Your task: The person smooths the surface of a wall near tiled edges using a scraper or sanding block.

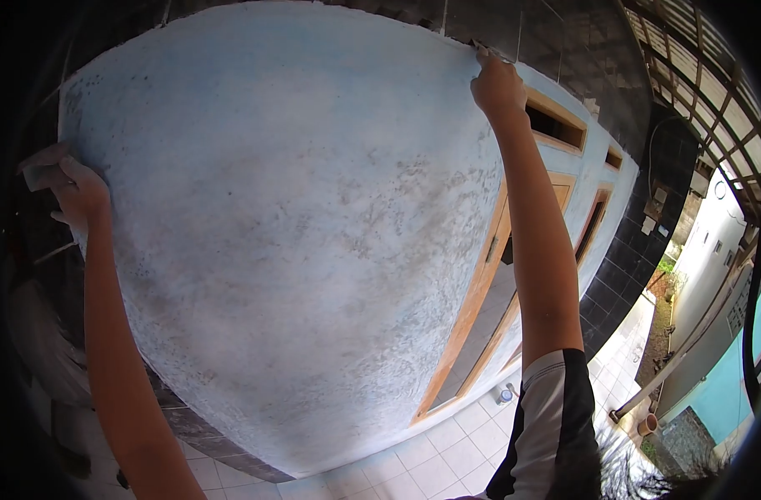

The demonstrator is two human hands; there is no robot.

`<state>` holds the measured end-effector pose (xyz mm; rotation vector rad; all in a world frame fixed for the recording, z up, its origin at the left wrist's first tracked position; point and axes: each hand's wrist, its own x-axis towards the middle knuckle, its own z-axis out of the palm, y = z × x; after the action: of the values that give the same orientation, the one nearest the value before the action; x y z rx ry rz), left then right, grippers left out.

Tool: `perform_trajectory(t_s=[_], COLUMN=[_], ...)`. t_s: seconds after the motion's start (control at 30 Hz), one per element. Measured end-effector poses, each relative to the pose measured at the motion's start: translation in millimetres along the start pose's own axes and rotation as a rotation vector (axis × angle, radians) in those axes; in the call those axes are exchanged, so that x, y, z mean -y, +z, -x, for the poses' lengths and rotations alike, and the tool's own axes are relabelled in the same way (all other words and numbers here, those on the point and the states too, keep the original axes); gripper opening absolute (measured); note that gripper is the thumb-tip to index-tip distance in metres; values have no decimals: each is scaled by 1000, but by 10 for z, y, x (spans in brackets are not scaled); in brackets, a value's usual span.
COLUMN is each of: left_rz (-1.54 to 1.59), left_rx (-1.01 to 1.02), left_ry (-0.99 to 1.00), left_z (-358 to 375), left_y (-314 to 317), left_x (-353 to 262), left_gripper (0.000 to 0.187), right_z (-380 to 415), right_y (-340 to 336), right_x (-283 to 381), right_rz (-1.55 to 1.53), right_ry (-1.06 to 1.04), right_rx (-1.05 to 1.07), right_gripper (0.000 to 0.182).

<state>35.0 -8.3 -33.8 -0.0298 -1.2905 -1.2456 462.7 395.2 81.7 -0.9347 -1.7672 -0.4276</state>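
Observation:
At the left edge of the pale blue, patchy wall [297, 208], my left hand [84, 196] is closed around a flat, greyish rectangular plate [43, 169]. That arm is stretched out, with the plate over the dark border beside the wall. High on the right, my right hand [499, 86] grips a thin, flat scraper [490, 52], mostly hidden by my fingers. It is up at the line where the blue wall meets the dark tiles [555, 37]. Grey, rough patches mark the middle and lower wall.
Right of the wall patch are a wooden door frame [457, 346] and a wood-framed vent [555, 121]. A small can [504, 395] stands on the white tiled floor [430, 454]. A corrugated roof on beams [705, 75] covers the far right.

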Motion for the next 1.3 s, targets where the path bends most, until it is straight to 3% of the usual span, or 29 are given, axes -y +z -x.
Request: perform_trajectory(t_s=[0.27, 0.67, 1.07, 1.17, 1.3], left_rz=[-10, -18, -31, -6, 28], left_rx=[-13, -25, -68, 36, -61], left_ry=[3, -13, 16, -25, -6], left_z=[-19, -37, -74, -35, -24], left_y=[2, 49, 171, -21, 46], left_x=[-1, 65, 212, -10, 49], left_gripper=[65, 69, 69, 70, 70], right_z=[-72, -214, -46, -127, -138], right_y=[-45, 15, 4, -11, -65], right_x=[34, -184, -56, -124, -46], right_rz=[30, 94, 51, 49, 78], right_ry=[78, -24, 3, 46, -30], right_rx=[29, 98, 24, 48, 96], right_gripper=[36, 36, 39, 38, 38])
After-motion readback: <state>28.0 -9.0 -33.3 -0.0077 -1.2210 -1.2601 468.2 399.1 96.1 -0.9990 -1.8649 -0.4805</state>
